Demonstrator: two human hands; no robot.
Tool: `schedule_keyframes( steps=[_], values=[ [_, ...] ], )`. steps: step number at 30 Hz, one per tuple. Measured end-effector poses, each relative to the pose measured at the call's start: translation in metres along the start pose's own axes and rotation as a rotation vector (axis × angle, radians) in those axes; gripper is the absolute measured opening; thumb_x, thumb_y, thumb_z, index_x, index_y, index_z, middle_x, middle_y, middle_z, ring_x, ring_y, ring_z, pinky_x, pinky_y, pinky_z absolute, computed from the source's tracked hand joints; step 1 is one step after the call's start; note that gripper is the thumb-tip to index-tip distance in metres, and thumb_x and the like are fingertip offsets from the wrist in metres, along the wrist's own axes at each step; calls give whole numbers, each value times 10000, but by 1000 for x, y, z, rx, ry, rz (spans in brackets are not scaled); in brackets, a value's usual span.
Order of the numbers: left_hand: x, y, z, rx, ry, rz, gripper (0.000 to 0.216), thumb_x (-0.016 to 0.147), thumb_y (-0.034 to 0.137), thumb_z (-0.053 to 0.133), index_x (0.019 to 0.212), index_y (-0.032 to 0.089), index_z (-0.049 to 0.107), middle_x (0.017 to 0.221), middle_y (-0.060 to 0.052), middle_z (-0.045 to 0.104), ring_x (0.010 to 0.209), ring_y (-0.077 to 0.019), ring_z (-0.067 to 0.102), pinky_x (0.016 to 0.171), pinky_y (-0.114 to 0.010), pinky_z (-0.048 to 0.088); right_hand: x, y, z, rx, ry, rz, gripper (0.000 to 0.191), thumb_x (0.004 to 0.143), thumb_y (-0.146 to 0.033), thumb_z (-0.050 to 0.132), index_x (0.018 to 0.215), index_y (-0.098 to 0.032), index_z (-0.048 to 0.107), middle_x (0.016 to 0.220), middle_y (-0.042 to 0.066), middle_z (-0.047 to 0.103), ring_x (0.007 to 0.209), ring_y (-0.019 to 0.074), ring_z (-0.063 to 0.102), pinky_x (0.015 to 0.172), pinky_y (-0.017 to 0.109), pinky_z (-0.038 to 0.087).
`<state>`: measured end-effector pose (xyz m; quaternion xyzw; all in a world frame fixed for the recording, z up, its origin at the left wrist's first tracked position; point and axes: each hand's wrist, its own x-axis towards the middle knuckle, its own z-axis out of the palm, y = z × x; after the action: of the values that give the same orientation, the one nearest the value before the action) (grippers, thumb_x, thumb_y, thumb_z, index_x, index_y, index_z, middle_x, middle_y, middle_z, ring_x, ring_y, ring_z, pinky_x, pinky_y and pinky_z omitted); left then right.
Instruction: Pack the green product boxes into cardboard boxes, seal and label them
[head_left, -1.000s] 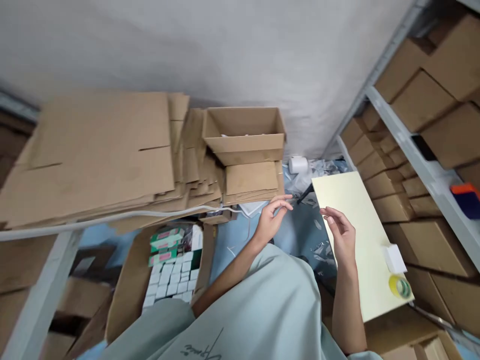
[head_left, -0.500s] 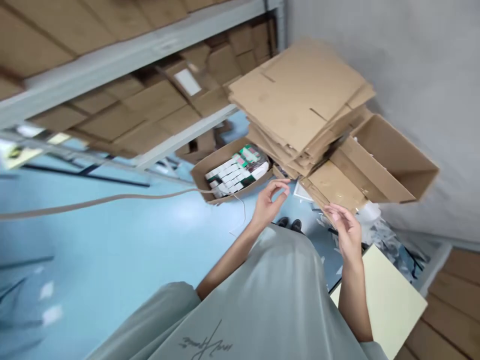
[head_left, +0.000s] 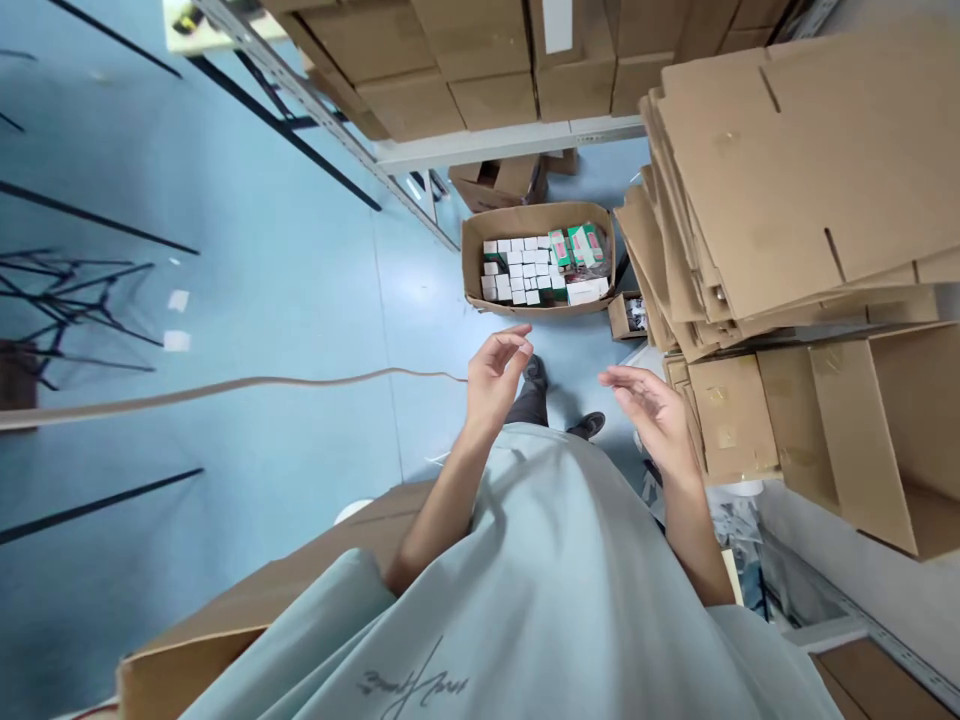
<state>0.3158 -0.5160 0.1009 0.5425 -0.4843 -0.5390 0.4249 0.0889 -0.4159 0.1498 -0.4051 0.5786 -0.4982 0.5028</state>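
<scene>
My left hand (head_left: 495, 378) hovers over the blue floor with its fingers loosely curved and the thumb close to them. Nothing shows in it. A thin tan cord or strap (head_left: 300, 381) runs in from the left and ends from view beside this hand; I cannot tell whether they touch. To the right, my right hand (head_left: 651, 408) is held with fingers stretched out and thumb apart, holding nothing. It is nearest to the folded cardboard (head_left: 731, 415). Beyond both hands, an open cardboard box (head_left: 537, 215) on the floor holds many small white and green cartons.
Flattened cardboard sheets (head_left: 810, 170) are stacked at the right, above an open empty-looking carton (head_left: 862, 440). A metal shelf (head_left: 510, 143) with brown boxes spans the top. A large box (head_left: 262, 590) stands at lower left. Black metal legs (head_left: 75, 300) lie at the far left.
The view has swung round, so the shelf now runs level and the cardboard stack sits further right. My right hand has come away from the folded cardboard. The large box at lower left has come into view.
</scene>
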Motion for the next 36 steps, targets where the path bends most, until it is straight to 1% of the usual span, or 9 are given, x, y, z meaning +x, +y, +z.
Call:
schedule_keyframes(
  steps=[5,9,13,15,17,21,26,31,36],
  values=[
    [53,-13,-45,-54,45,-58,361,941,583,837,965,253,692,1379,-127,805,1398,-331,712,1193,-537,556,57,-14,51,-40,-18,32,352,1039,-601,793,1274,-340,813,1263,55,869,1228,277,815,1160,495,635],
    [104,-25,-97,-93,97,-90,305,955,543,834,973,265,710,1380,-96,807,1436,-322,690,1233,-526,530,119,-10,100,-94,-4,86,382,1036,-621,781,1287,-334,805,1263,58,867,1224,273,813,1142,490,640],
    [153,-43,-152,-61,153,-119,284,1003,528,793,924,269,707,1342,-78,814,1437,-307,690,1281,-519,498,183,9,152,-164,12,172,458,1002,-707,765,1271,-339,810,1264,69,862,1231,293,809,1140,503,638],
    [175,-55,-173,-47,156,-149,291,997,552,804,980,276,715,1345,-79,809,1434,-303,690,1280,-511,505,212,25,177,-178,6,208,503,983,-750,758,1261,-335,811,1261,77,861,1235,303,809,1139,510,636],
    [196,-68,-188,-36,140,-189,322,985,582,816,1055,282,724,1359,-83,800,1435,-301,689,1269,-500,521,239,44,198,-184,-5,245,540,969,-775,754,1263,-325,806,1261,82,860,1237,305,809,1142,511,633],
    [237,-97,-197,-18,83,-287,345,992,579,807,1142,276,742,1375,-95,794,1425,-308,691,1249,-491,541,294,83,227,-179,-35,309,583,929,-804,784,1233,-307,797,1239,80,864,1222,292,815,1162,493,623],
    [290,-155,-189,-44,12,-380,320,998,525,786,1162,254,747,1346,-117,794,1376,-324,711,1220,-508,555,362,142,244,-184,-77,348,528,924,-755,826,1196,-303,802,1218,74,866,1201,284,817,1165,502,626],
    [339,-233,-183,-56,27,-461,216,990,409,779,1128,245,752,1276,-108,812,1280,-298,737,1162,-477,590,422,233,249,-231,-125,438,513,926,-708,841,1185,-267,800,1172,97,866,1171,281,816,1117,503,646],
    [384,-314,-174,-76,56,-577,127,991,312,748,1102,250,759,1222,-86,819,1199,-270,745,1137,-464,597,469,331,245,-217,-133,532,445,945,-639,845,1156,-250,796,1155,93,866,1095,261,830,1085,486,659]
  ],
)
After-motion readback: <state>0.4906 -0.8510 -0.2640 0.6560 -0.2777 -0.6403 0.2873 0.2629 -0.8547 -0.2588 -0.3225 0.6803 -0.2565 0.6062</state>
